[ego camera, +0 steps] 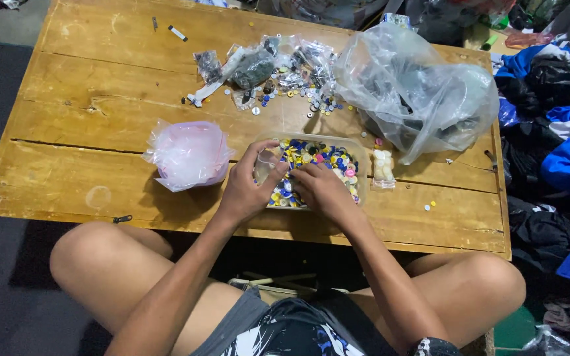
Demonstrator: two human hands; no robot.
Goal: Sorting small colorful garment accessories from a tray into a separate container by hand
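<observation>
Your left hand (244, 188) pinched a small clear plastic bag (266, 165) open over the clear tub of mixed coloured buttons (321, 158), near table centre; right hand (321, 188) dug in w/ fingers curled, grip unclear.

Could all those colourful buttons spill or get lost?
Maybe. The clear tray of buttons sits close to the wooden table's near edge, so a nudge from the left hand or right hand digging in it could tip it onto the lap. Loose buttons already lying near the edge could roll off. The small clear bag in the left hand might leak some.
</observation>
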